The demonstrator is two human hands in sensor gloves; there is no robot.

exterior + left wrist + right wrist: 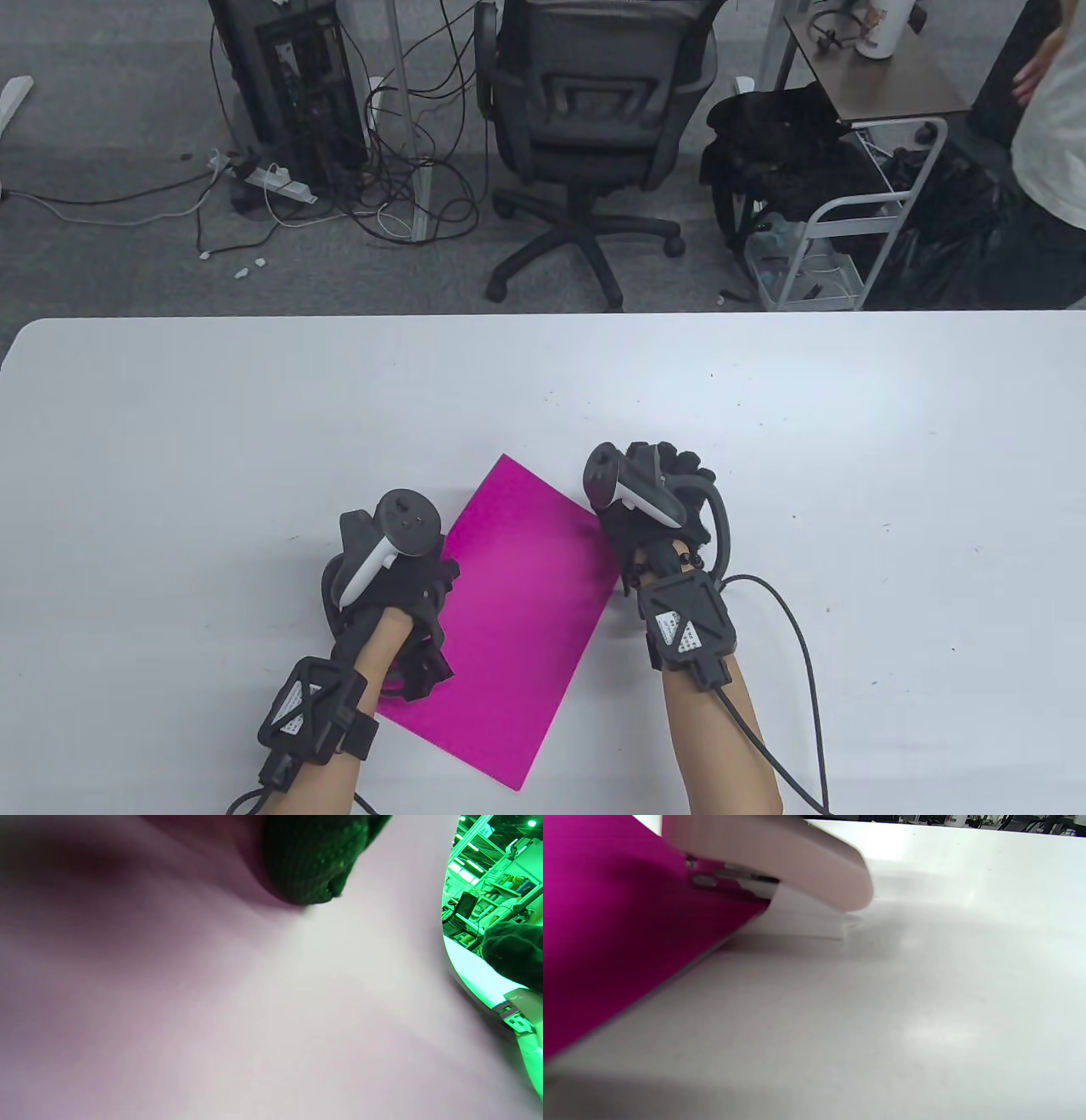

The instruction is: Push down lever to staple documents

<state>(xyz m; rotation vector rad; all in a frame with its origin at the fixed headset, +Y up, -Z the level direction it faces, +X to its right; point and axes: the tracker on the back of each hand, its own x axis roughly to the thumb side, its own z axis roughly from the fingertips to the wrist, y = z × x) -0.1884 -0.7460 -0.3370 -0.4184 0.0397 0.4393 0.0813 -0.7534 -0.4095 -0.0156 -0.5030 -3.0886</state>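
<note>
A magenta sheet of paper lies tilted on the white table. My left hand rests on the sheet's left edge; in the left wrist view a gloved fingertip touches the paper. My right hand covers the sheet's right corner and hides the stapler in the table view. The right wrist view shows a pale pink stapler closed down over the paper's edge. The left wrist view shows my right hand above the stapler's metal end.
Cables run from both wrists off the table's front edge. Beyond the far edge stand an office chair, a computer tower with tangled cables and a cart with black bags.
</note>
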